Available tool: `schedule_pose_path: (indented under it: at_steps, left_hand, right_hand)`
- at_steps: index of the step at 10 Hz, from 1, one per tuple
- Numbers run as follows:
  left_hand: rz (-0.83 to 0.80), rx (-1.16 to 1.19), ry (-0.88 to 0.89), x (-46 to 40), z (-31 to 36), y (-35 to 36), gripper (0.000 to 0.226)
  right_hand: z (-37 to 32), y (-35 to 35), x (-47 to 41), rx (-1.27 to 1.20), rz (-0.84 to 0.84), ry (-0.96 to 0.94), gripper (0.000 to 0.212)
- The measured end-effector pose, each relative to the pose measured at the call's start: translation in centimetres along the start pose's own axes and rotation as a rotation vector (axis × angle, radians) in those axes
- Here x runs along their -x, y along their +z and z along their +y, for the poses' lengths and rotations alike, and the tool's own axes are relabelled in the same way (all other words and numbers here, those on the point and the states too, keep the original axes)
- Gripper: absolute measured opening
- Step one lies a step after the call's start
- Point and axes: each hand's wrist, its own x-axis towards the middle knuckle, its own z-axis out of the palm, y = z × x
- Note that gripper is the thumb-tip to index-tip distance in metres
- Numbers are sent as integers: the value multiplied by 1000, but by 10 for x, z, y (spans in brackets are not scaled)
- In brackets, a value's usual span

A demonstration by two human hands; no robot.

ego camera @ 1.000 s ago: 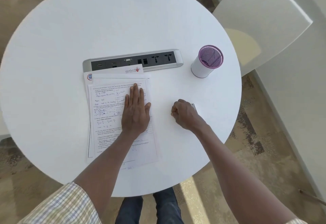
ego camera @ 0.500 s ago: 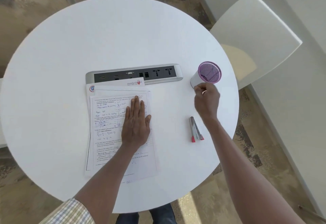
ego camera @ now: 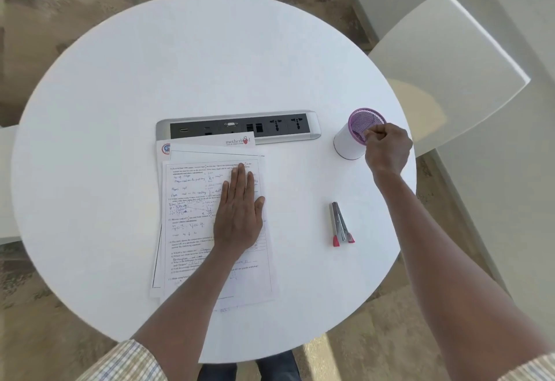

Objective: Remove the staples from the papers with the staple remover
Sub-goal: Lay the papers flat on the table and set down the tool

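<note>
A stack of printed, handwritten-on papers [ego camera: 192, 230] lies left of centre on the round white table [ego camera: 120, 95]. My left hand [ego camera: 240, 215] rests flat on the top sheet, palm down, fingers straight and together. The staple remover [ego camera: 341, 224], silver with red tips, lies alone on the table to the right of the papers. My right hand [ego camera: 387, 149] is up at the rim of the purple mesh cup [ego camera: 360, 122], with its fingertips pinched together over the opening. Anything between those fingertips is too small to see.
A silver and black power socket strip [ego camera: 240, 126] is set into the table just behind the papers. A white chair [ego camera: 444, 65] stands past the table's right edge, close to the cup. My legs show below the near edge.
My right hand left the staple remover on the table and travelled up and right to the purple cup. My left hand stayed flat on the papers.
</note>
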Motion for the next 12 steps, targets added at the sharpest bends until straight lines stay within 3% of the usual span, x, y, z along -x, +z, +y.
schedule_pose_path:
  at_steps: [2,4,6,7,8,9,10,12]
  left_hand:
    - [3,5,4,0,0,0,59]
    - [4,7,20,0,-1,1,59]
    - [-39,142,47,-2,-2,-9,60]
    - [63,232,8,2,-16,-31,62]
    - [201,185,-224,11,-40,-55,75]
    - [207,233,-499,18,-59,-72,89]
    - [201,357,-590,22,-75,-81,92]
    - [239,525,-597,11,-86,-84,85]
  right_hand:
    - [1,0,-1,-45,44,4,22]
    - [0,4,39,-82,22,-104,19]
    - [13,29,105,18,-333,-99,24]
    - [12,42,141,71,-450,-72,40]
    - [7,56,174,112,-554,-34,60]
    - [1,67,202,161,-633,-58,72]
    - [-7,77,220,222,-607,-142,62]
    - [-14,82,232,276,-545,-221,46]
